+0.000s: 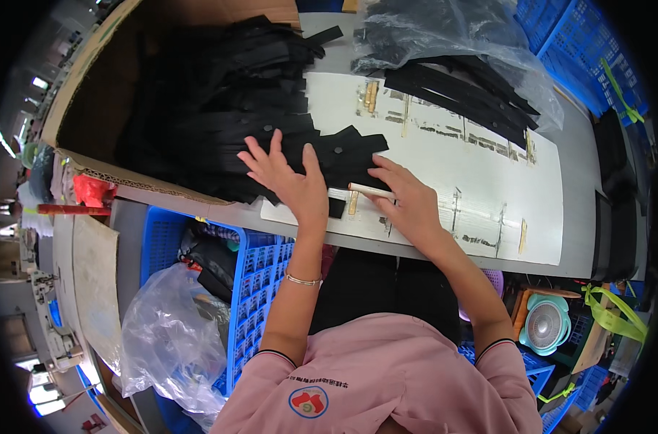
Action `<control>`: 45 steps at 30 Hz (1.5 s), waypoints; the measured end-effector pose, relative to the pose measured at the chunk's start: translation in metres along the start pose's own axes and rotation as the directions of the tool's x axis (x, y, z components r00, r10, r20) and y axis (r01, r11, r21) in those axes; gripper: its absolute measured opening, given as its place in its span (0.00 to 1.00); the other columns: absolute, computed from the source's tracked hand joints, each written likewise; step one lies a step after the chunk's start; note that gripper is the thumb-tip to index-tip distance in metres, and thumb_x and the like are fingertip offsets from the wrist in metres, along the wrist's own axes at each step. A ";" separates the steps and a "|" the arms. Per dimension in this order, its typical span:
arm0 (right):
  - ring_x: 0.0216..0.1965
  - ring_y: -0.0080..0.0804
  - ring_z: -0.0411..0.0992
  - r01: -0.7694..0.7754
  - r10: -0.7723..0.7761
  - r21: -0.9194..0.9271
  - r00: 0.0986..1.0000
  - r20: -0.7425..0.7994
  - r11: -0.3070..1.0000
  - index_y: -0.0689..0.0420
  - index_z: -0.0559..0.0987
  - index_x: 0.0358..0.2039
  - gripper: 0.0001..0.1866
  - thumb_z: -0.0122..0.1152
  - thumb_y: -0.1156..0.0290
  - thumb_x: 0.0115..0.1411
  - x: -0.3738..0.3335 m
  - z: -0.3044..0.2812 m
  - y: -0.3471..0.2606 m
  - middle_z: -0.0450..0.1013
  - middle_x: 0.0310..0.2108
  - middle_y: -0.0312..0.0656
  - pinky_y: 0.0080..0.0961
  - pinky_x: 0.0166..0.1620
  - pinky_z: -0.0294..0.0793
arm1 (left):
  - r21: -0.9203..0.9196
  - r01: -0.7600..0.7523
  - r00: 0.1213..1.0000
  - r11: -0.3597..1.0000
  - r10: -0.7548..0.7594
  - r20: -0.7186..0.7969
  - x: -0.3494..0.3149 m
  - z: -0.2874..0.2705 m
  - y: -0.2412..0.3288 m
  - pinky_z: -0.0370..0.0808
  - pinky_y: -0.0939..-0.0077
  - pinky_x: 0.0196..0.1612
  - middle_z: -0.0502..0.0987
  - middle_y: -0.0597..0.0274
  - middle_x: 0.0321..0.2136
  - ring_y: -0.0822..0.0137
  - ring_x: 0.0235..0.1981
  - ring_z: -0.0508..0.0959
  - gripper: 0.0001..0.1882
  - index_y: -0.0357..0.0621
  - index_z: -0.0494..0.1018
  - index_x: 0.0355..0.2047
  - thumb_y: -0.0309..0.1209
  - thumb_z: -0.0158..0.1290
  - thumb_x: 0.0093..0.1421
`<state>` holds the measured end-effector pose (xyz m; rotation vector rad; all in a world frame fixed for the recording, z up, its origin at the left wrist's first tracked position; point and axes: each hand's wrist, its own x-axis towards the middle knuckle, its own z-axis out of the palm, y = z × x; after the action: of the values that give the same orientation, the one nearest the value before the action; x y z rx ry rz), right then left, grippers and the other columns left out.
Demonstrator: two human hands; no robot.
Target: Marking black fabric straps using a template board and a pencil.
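Note:
My left hand (284, 176) is spread open over the near edge of a heap of black fabric strips (228, 108), which spills out of a cardboard box. My right hand (408, 206) grips a slim white pen-like stick (370, 191) with a brownish tip, pointing left. Its fingertips lie beside the end of a black strip (354, 155) that has a small round dark button or snap on it. Beneath lies a white board (481, 195) with dark marks and yellowish tape pieces. A short black strip end (336, 207) shows between the hands.
At the back, a clear plastic bag (445, 32) partly covers more black strips (466, 94). The cardboard box wall (90, 79) rises at left. Below the table edge stand a blue crate (260, 289) with a plastic bag (173, 333) and a small turquoise fan (546, 325). Blue baskets (582, 54) stand far right.

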<state>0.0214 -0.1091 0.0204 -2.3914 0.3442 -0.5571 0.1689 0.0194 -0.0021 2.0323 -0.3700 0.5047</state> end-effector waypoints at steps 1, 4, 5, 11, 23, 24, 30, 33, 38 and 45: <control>0.56 0.37 0.76 -0.015 0.015 -0.014 1.000 0.013 1.000 0.53 0.81 0.52 0.22 0.71 0.66 0.56 -0.001 0.000 0.000 0.74 0.61 0.38 0.30 0.49 0.80 | -0.020 0.008 1.000 1.000 -0.008 0.009 -0.003 0.001 0.004 0.29 0.39 0.73 0.49 0.45 0.75 0.41 0.77 0.38 0.28 0.45 0.68 0.64 0.35 0.59 0.65; 0.56 0.37 0.76 -0.054 0.053 -0.060 0.999 -0.009 0.997 0.54 0.81 0.52 0.21 0.71 0.66 0.57 0.002 -0.004 0.006 0.74 0.61 0.38 0.30 0.49 0.80 | 0.034 -0.063 0.998 0.997 0.063 -0.001 -0.003 -0.010 0.017 0.29 0.38 0.73 0.51 0.47 0.74 0.41 0.77 0.39 0.28 0.46 0.69 0.64 0.34 0.59 0.64; 0.56 0.37 0.76 -0.045 0.044 -0.049 0.999 -0.010 0.998 0.54 0.81 0.52 0.21 0.71 0.66 0.57 0.003 -0.004 0.006 0.74 0.61 0.38 0.30 0.49 0.80 | 0.089 -0.142 0.989 0.986 0.145 -0.028 0.005 -0.017 0.011 0.28 0.34 0.72 0.54 0.44 0.73 0.38 0.76 0.40 0.28 0.44 0.68 0.64 0.32 0.59 0.64; 0.56 0.34 0.75 -0.002 0.003 -0.034 1.000 0.015 0.999 0.53 0.81 0.51 0.20 0.70 0.67 0.58 -0.006 0.001 0.014 0.73 0.61 0.35 0.29 0.49 0.80 | 0.352 -0.305 0.950 0.885 0.309 0.046 0.076 -0.034 -0.044 0.40 0.31 0.71 0.66 0.48 0.67 0.39 0.74 0.51 0.25 0.44 0.73 0.59 0.42 0.58 0.66; 0.55 0.37 0.76 0.031 -0.041 -0.048 0.977 -0.207 0.998 0.55 0.82 0.44 0.17 0.73 0.69 0.53 -0.009 -0.001 0.019 0.77 0.56 0.38 0.29 0.47 0.80 | 0.447 -0.299 0.951 0.843 0.302 0.068 0.057 0.011 -0.039 0.46 0.37 0.70 0.80 0.72 0.46 0.61 0.60 0.72 0.14 0.55 0.82 0.41 0.48 0.56 0.67; 0.55 0.36 0.76 0.025 -0.041 -0.077 0.974 -0.222 0.997 0.55 0.83 0.44 0.17 0.73 0.69 0.53 -0.010 -0.004 0.017 0.77 0.56 0.38 0.29 0.47 0.80 | 0.468 -0.296 0.951 0.833 0.303 0.063 0.060 0.010 -0.038 0.47 0.36 0.70 0.80 0.67 0.48 0.58 0.61 0.71 0.15 0.49 0.81 0.43 0.45 0.57 0.67; 0.54 0.36 0.77 0.007 -0.040 -0.154 0.977 -0.210 0.988 0.55 0.83 0.45 0.19 0.74 0.68 0.53 -0.036 -0.021 0.032 0.77 0.55 0.38 0.29 0.45 0.81 | 0.265 -0.260 0.958 0.928 0.283 -0.051 0.054 -0.003 -0.023 0.41 0.37 0.72 0.76 0.60 0.59 0.51 0.69 0.64 0.20 0.48 0.78 0.54 0.43 0.58 0.67; 0.54 0.36 0.77 0.010 -0.044 -0.180 0.981 -0.187 0.984 0.54 0.82 0.47 0.20 0.74 0.69 0.52 -0.044 -0.021 0.034 0.77 0.55 0.38 0.29 0.44 0.81 | 0.124 -0.302 0.953 0.945 0.296 0.063 0.015 -0.025 0.010 0.40 0.41 0.73 0.73 0.58 0.63 0.49 0.71 0.60 0.23 0.47 0.75 0.57 0.39 0.61 0.65; 0.54 0.35 0.77 0.013 -0.035 -0.166 0.991 -0.130 0.986 0.53 0.83 0.50 0.20 0.70 0.75 0.55 -0.045 -0.023 0.028 0.76 0.57 0.39 0.28 0.46 0.82 | -0.124 -0.452 0.780 0.883 0.459 0.426 -0.029 -0.023 0.045 0.41 0.46 0.75 0.69 0.58 0.66 0.50 0.74 0.56 0.27 0.48 0.73 0.61 0.33 0.63 0.61; 0.67 0.50 0.64 -0.232 0.178 -0.212 0.953 -0.245 0.949 0.61 0.66 0.67 0.32 0.60 0.78 0.62 -0.037 -0.019 0.028 0.64 0.67 0.56 0.45 0.65 0.66 | 0.022 -0.408 0.859 0.913 0.376 0.348 -0.014 -0.032 0.029 0.35 0.47 0.75 0.70 0.57 0.66 0.50 0.75 0.55 0.23 0.46 0.72 0.62 0.32 0.56 0.68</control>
<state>-0.0229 -0.1269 0.0045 -2.4826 0.7924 -0.7230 0.1375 0.0344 0.0269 2.1438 -1.0042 0.4213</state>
